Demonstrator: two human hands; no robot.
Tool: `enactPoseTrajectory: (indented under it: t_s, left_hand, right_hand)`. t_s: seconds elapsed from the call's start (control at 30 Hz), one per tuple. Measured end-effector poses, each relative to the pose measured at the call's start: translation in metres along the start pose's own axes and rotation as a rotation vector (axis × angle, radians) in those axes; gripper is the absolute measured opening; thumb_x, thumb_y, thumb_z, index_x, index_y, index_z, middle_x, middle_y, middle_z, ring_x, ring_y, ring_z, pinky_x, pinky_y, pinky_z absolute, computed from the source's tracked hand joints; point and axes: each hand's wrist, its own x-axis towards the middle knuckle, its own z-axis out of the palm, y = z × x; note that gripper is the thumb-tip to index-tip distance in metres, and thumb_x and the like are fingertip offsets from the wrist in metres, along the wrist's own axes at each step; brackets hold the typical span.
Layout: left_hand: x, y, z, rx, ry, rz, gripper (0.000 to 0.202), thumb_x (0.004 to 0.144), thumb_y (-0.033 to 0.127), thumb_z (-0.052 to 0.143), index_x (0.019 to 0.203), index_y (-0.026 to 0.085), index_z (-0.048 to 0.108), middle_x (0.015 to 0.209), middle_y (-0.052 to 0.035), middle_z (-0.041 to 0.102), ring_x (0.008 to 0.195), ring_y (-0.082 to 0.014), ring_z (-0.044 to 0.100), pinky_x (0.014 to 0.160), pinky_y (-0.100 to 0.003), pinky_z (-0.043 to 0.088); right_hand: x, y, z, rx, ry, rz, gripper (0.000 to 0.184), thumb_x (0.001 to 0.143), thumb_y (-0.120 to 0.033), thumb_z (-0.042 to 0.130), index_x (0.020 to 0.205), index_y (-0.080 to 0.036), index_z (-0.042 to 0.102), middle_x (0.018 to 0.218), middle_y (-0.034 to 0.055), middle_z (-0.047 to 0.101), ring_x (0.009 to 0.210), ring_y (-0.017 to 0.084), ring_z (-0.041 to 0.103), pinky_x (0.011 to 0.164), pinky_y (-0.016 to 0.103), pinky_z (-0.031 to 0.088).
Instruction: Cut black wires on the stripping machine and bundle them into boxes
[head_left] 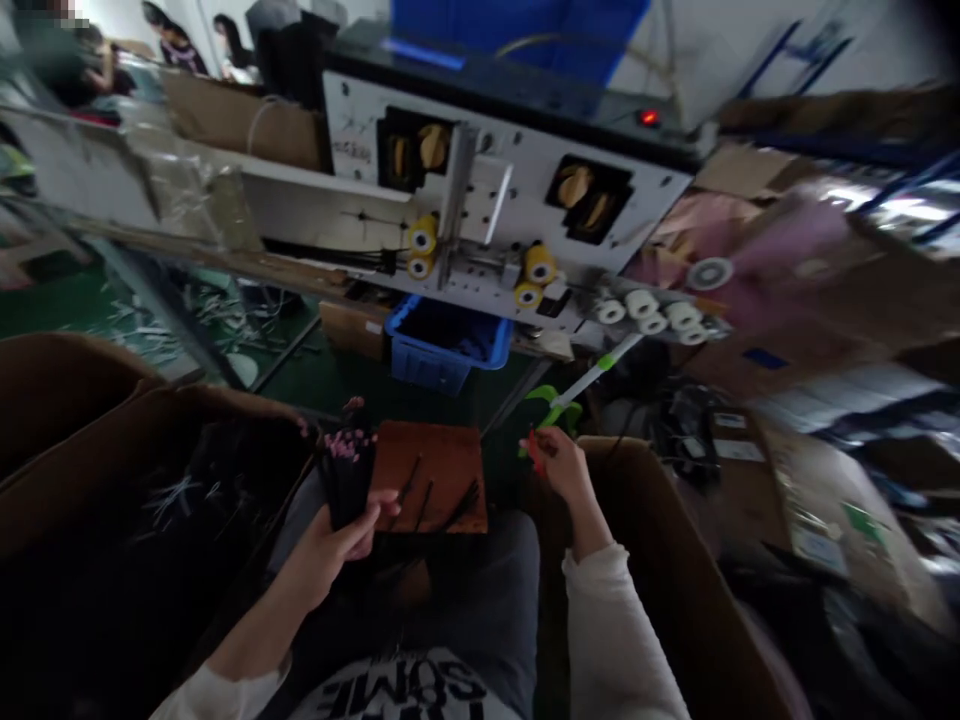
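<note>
My left hand (352, 535) is closed around a bundle of thin black wires (349, 485) with pink tips at the upper end. Its index finger sticks out over a reddish-brown board (439, 460), where several loose black wires (459, 508) lie. To the right of the board, my right hand (562, 465) is closed on a small red item (535, 452); its exact kind is too blurred to make out. Just above that hand is a green-and-white stand or strip (555, 402).
A machine (487, 200) with yellow rollers stands on the bench ahead, a blue crate (427, 368) below it. A box (202, 400) of dark wires sits left, another box (652, 480) right. White spools (641, 305) hang by the machine. People (176, 45) sit far left.
</note>
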Motion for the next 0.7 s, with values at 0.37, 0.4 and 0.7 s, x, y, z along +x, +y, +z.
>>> enactPoseTrajectory:
  t_s: [0.37,0.4,0.7]
  left_hand:
    - [0.002,-0.006,-0.005,-0.050,0.034,-0.026,0.037,0.071,0.043,0.070,0.090,0.013,0.062,0.063,0.0008,0.055,0.044,-0.0034,0.034,0.045,-0.019,0.025]
    - [0.001,-0.006,-0.006,-0.061,0.028,-0.029,0.036,0.072,0.043,0.069,0.090,0.013,0.062,0.063,0.0010,0.054,0.044,-0.0031,0.034,0.045,-0.020,0.025]
    - [-0.011,0.000,-0.003,-0.145,0.030,-0.006,0.036,0.072,0.044,0.068,0.085,0.012,0.062,0.062,0.0012,0.051,0.043,-0.0026,0.034,0.045,-0.020,0.025]
  right_hand:
    - [0.173,-0.011,-0.069,-0.398,0.333,0.059,0.029,0.070,-0.023,0.054,0.095,-0.015,0.068,0.088,0.0079,0.071,0.084,0.021,0.063,0.073,0.027,0.045]
    - [0.183,-0.014,-0.066,-0.407,0.343,0.059,0.030,0.070,-0.024,0.055,0.095,-0.014,0.068,0.089,0.0099,0.071,0.086,0.022,0.063,0.075,0.029,0.045]
    - [0.232,-0.011,-0.042,-0.349,0.397,-0.065,0.048,0.068,-0.035,0.059,0.105,-0.006,0.065,0.106,0.0231,0.066,0.103,0.034,0.059,0.082,0.039,0.046]
